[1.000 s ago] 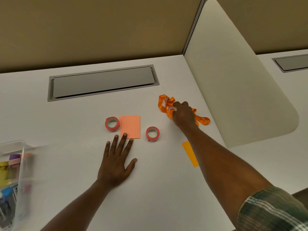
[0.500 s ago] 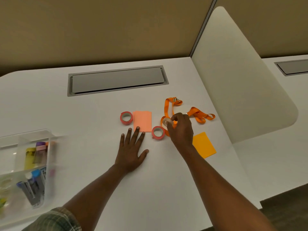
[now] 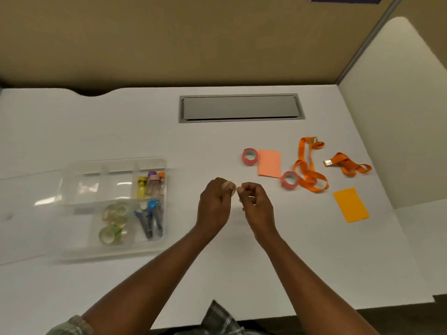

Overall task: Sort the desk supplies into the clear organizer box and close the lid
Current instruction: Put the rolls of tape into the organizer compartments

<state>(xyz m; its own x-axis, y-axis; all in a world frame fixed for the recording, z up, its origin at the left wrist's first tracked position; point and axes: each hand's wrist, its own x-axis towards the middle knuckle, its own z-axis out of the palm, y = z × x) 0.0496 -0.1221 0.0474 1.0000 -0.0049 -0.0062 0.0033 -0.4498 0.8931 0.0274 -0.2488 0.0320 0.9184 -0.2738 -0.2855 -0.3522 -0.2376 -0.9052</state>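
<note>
Mid-frame, the left hand (image 3: 214, 201) pinches a small clear tape roll (image 3: 229, 187); the right hand (image 3: 256, 204) is curled loosely beside it, seemingly empty. The roll looks light, rigid and slick: grip its rim.

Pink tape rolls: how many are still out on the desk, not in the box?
2. One pink tape roll lies against the left edge of the pink paper; the other sits at the paper's lower right corner, beside the orange strap. Neither hand touches them.
</note>
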